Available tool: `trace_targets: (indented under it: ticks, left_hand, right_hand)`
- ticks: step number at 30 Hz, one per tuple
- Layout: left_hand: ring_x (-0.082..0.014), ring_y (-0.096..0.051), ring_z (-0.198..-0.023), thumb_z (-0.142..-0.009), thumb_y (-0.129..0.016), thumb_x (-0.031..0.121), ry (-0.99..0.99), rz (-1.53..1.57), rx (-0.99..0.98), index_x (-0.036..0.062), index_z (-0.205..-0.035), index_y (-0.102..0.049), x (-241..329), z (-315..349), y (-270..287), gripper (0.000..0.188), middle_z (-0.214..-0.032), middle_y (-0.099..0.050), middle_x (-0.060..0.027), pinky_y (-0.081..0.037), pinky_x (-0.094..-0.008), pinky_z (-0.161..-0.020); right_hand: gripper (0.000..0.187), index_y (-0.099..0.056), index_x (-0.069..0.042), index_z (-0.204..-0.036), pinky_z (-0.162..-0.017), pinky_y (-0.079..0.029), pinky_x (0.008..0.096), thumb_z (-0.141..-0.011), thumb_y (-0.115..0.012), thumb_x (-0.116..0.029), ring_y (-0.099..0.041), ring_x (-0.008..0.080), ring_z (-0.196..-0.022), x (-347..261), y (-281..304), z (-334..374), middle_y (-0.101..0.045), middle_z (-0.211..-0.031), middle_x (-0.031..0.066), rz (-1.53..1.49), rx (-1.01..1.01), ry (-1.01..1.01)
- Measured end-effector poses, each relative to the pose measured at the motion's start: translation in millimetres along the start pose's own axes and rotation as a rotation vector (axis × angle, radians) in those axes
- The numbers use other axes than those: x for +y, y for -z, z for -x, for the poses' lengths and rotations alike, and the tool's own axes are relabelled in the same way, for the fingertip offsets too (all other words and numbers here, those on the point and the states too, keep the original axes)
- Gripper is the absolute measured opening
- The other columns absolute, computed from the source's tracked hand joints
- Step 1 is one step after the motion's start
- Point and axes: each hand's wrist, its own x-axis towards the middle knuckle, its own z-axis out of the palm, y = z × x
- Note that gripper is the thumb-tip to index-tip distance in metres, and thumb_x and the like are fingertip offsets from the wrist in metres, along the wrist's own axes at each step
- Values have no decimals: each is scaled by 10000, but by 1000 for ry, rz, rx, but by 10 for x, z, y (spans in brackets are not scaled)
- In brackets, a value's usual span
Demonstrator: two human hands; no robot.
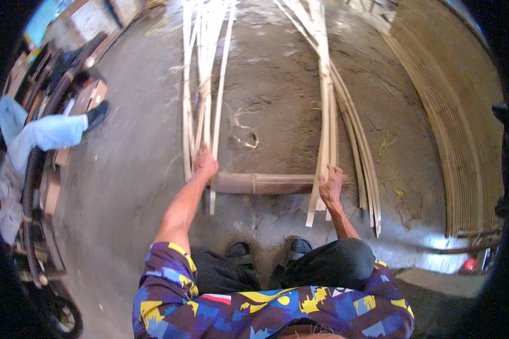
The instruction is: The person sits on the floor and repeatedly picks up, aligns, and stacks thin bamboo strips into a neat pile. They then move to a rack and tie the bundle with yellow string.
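Across the rough grey-brown floor, a left bundle of long, flat, pale wooden strips and a matching right bundle could splay if gripped unevenly. Both point lengthwise away from the person, crossing near the ends of a thick brown bamboo pole. The left hand's fingers look clamped on strips; the right hand's curl, hold unclear.

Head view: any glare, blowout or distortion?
Head view: pale strips wash out toward the top edge; head view: slatted panel at right bows with the fisheye, corners drop to black; head view: floor catches bright glare at lower right; head view: detail looks soft near the left rim.
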Motion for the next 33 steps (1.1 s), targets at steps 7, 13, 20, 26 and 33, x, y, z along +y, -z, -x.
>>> trace_targets:
  ticks: [7, 13, 20, 26, 33]
  left_hand:
    - [-254, -329, -1086, -698, -591, 260, -113, -624, -16, 57, -1067, -528, 149, -40, -165, 426, -1186, -339, -117, -290, -421, -868]
    - [-276, -323, -1101, -620, -624, 237, 192, -128, 76, -14, -1001, -496, 112, -169, -97, 474, -1133, -373, -147, -261, -462, -908]
    - [-300, -339, -1087, -614, -565, 161, 297, 352, -137, -44, -1017, -471, 225, -234, 394, 463, -1128, -391, -157, -270, -450, -899]
    - [-292, -349, -1086, -632, -561, 140, 53, -114, 26, -40, -1033, -455, 586, -195, 269, 452, -1129, -408, -161, -254, -458, -895]
    - [-262, -572, -741, -680, -627, 259, -267, 612, -21, 9, -1039, -448, 1223, -14, 341, 473, -850, -572, -157, -452, -370, -660]
  right_hand:
    - [295, -512, -14, -966, -825, -377, 364, -685, -591, -63, -443, 327, -947, -504, -134, 285, -443, -984, 181, -229, -343, 177]
    - [267, -521, -35, -971, -816, -391, 365, -713, -571, -82, -466, 308, -940, -621, -195, 432, -451, -994, 165, -377, -478, 225]
    - [281, -536, -21, -1002, -758, -433, 339, -753, -557, -148, -521, 281, -882, -879, -222, 192, -512, -937, 160, -464, -717, 223]
    - [300, -525, -6, -1023, -746, -433, 333, -796, -519, -202, -540, 260, -865, -1223, -202, -246, -527, -952, 161, -490, -859, 473]
    - [293, -430, -6, -1079, -674, -471, 309, -864, -433, -204, -542, 191, -790, -1602, -219, -485, -518, -866, 116, -1042, -1145, -233]
